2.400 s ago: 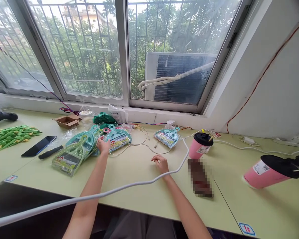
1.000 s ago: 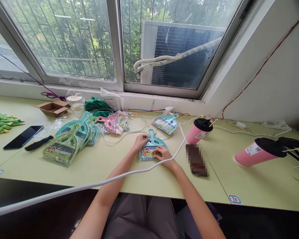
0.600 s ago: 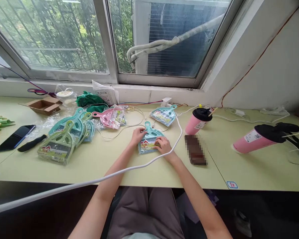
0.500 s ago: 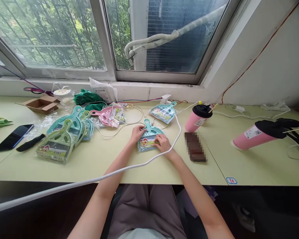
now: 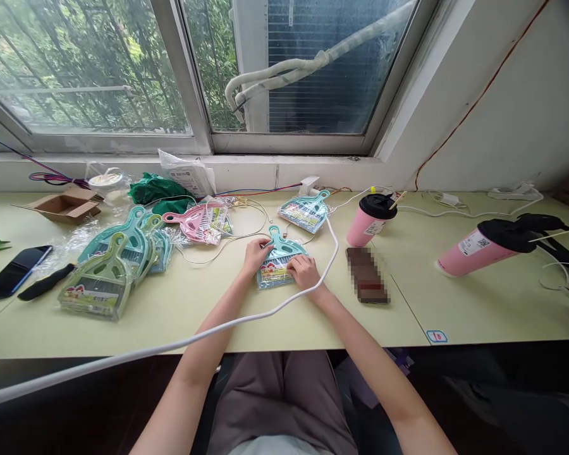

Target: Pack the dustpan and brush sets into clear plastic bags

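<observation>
A teal mini dustpan and brush set (image 5: 274, 273) in clear plastic wrap lies in front of me on the table, handle pointing away. My left hand (image 5: 256, 254) grips its upper left edge, thumb and fingers pinched there. On its right side my right hand (image 5: 304, 272) holds the lower edge with curled fingers. To the left is a pile of similar wrapped sets, a green one (image 5: 97, 284) in front and a teal one (image 5: 118, 239) behind. A pink set (image 5: 203, 222) lies behind the pile, and another teal set (image 5: 304, 210) lies farther back.
A white cable (image 5: 246, 320) crosses the view over both forearms. Right of my hands are a pixelated dark object (image 5: 367, 276), a pink cup (image 5: 364, 229) and a larger pink cup (image 5: 477, 254). On the left are a black-handled tool (image 5: 45, 284), a phone (image 5: 14, 273) and an open carton (image 5: 66, 207).
My left hand has brought the teal dustpan set from the left pile to the middle. My right hand has come onto it. Lately both hands have hardly moved; the view has tilted down.
</observation>
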A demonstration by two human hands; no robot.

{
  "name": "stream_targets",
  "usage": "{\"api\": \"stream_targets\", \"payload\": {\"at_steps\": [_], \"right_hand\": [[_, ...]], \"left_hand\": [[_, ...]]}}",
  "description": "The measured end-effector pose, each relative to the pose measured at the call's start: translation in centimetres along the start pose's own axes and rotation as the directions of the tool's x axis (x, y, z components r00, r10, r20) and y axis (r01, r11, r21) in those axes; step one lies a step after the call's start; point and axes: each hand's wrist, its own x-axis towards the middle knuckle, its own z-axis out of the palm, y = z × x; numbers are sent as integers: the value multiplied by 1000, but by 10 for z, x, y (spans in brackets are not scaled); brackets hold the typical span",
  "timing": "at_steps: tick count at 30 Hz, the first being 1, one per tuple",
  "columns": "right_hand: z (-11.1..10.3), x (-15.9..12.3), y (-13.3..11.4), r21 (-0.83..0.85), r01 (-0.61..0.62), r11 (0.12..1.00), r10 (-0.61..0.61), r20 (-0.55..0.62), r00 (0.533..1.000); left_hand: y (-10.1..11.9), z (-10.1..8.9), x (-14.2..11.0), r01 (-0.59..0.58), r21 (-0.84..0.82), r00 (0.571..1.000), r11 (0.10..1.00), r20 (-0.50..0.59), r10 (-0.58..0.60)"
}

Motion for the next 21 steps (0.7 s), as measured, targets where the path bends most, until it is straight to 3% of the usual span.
{"api": "stream_targets", "payload": {"at_steps": [4,8,13,21], "right_hand": [[-3,-3,-3,39,37,999,-37,10,999],[-9,-2,-7,-37,26,999,-27,-12,1000],[-10,4,-4,-85,24,996,-20,48,999],[-7,2,0,-7,-18,1000,18,93,995]], "left_hand": [[-3,-8,5,10,44,998,999,-63,-7],[-8,-20,9,94,73,985,993,-150,-82],[-7,-19,5,26,39,998,999,-62,-24],[0,-11,1,0,31,998,1000,-59,2]]}}
